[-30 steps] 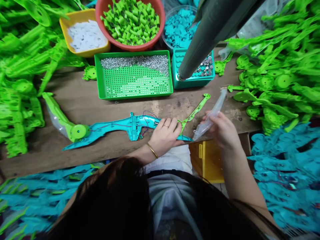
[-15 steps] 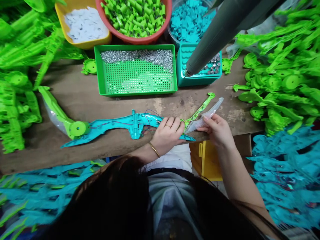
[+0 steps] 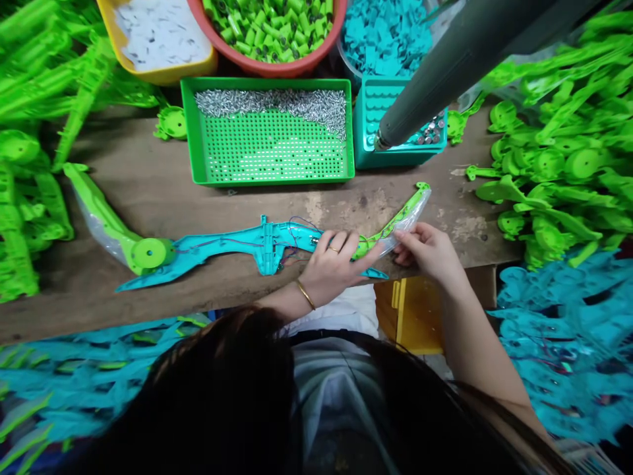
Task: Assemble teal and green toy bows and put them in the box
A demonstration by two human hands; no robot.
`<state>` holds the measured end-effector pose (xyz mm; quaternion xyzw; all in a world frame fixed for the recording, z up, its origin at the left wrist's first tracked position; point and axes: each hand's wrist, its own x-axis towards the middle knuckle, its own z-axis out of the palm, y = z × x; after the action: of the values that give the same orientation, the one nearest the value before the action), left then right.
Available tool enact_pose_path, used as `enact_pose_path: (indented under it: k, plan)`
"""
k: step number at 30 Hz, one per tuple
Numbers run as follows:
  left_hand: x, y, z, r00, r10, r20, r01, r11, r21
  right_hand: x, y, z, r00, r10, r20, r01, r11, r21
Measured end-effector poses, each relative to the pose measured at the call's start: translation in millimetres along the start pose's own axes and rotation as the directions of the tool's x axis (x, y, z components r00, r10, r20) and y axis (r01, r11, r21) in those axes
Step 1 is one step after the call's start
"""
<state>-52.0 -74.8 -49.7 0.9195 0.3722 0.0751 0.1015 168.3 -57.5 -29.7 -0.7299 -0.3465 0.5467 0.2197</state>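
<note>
A blue plastic toy bow body (image 3: 217, 241) lies across the bench, with thin wires along it. Its left end carries a green limb (image 3: 106, 214) with a round cap and a clear edge. At the right end a green limb piece (image 3: 406, 210) with a wire slants up and away. My left hand (image 3: 332, 262) is closed over the right part of the bow body, pressing it, its index finger reaching toward the clear piece. My right hand (image 3: 426, 251) pinches a clear plastic strip (image 3: 406, 227), which lies along the near edge of that green limb.
Behind the bow stand a green tray (image 3: 271, 178) of small screws and a teal box (image 3: 395, 158) with metal discs. A dark screwdriver-like tool (image 3: 435, 79) hangs over the box. Green parts (image 3: 558, 152) heap at right; blue parts (image 3: 554, 330) lie below.
The clear strip has moved left against the right green limb, from standing apart beside it. My left index finger has stretched out toward it. The view has shifted slightly.
</note>
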Motion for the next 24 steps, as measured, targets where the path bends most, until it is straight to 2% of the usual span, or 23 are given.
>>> enact_pose_path:
  k: [2, 4, 7, 8, 11, 14, 16, 18, 19, 20, 22, 24]
  plan:
    - [-1.6, -0.4, 2.0, 1.000, 0.009, -0.011, -0.009, 1.000, 0.002, 3.5, 0.2, -4.3, 0.999, -0.023, -0.041, 0.018, 0.992, -0.127]
    - [-2.4, -0.8, 3.1, 0.999, 0.013, -0.030, -0.013, 1.000, -0.005, 10.0, -0.3, -9.6, 0.981, -0.097, -0.170, 0.062, 0.978, -0.201]
    - [-2.6, -1.4, 3.6, 0.995, 0.029, -0.093, -0.029, 1.000, -0.002, 25.3, -4.6, -17.9, 0.911, -0.217, -0.350, 0.181, 0.974, -0.134]
    - [-2.6, -1.5, 3.8, 0.993, 0.034, -0.115, -0.033, 0.999, 0.004, 31.2, -6.9, -20.6, 0.905, -0.229, -0.358, 0.208, 0.973, -0.095]
    - [-2.8, -1.6, 4.9, 0.989, 0.042, -0.141, -0.040, 0.999, 0.020, 48.1, -14.2, -28.8, 0.936, -0.205, -0.286, 0.201, 0.979, -0.043]
    - [-2.6, -1.8, 5.8, 0.990, 0.048, -0.129, -0.045, 0.999, 0.026, 59.9, -18.7, -36.1, 0.962, -0.165, -0.215, 0.156, 0.986, -0.059]
    - [-2.0, -2.0, 5.5, 0.992, 0.045, -0.120, -0.041, 0.999, 0.033, 61.4, -19.3, -38.3, 0.961, -0.175, -0.214, 0.150, 0.980, -0.128]
    - [-1.2, -1.9, 4.5, 0.992, 0.039, -0.123, -0.034, 0.999, 0.037, 55.3, -18.7, -35.9, 0.904, -0.317, -0.285, 0.231, 0.927, -0.297]
    - [-0.8, -1.8, 3.9, 0.991, 0.036, -0.127, -0.032, 0.999, 0.036, 49.3, -17.9, -32.9, 0.846, -0.448, -0.289, 0.311, 0.855, -0.414]
    - [-0.4, -1.7, 3.3, 0.991, 0.033, -0.129, -0.030, 0.999, 0.032, 41.7, -17.0, -28.9, 0.774, -0.586, -0.240, 0.404, 0.749, -0.525]
    - [0.0, -1.3, 2.6, 0.992, 0.029, -0.125, -0.027, 0.999, 0.020, 24.4, -14.2, -19.7, 0.639, -0.769, -0.009, 0.583, 0.492, -0.646]
    - [0.1, -1.2, 2.6, 0.992, 0.025, -0.122, -0.024, 1.000, 0.009, 9.4, -10.8, -11.5, 0.571, -0.789, 0.227, 0.701, 0.324, -0.635]
